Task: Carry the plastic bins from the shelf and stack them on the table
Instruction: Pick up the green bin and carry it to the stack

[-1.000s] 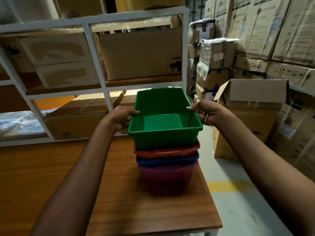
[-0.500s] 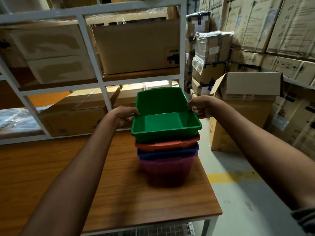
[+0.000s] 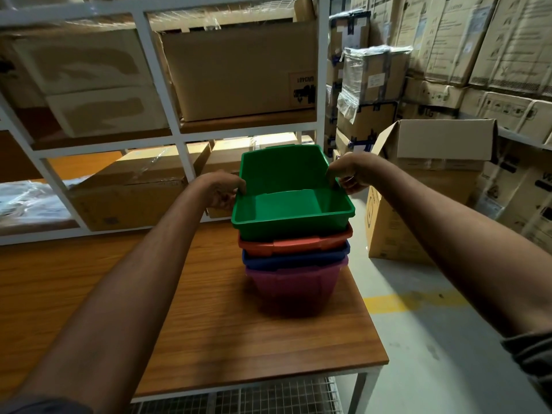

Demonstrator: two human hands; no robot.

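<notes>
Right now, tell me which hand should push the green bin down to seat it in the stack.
Probably the right hand: its fingers already hook over the green bin rim, near the higher back end. The left hand grips lower, at the side. Both hold it above the red bin.

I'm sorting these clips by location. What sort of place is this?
Most likely a warehouse or stockroom: sealed cardboard cartons are stacked high along the wall, a white metal shelf rack holds more boxes, and a yellow line is painted on the concrete floor beside the wooden table.
</notes>
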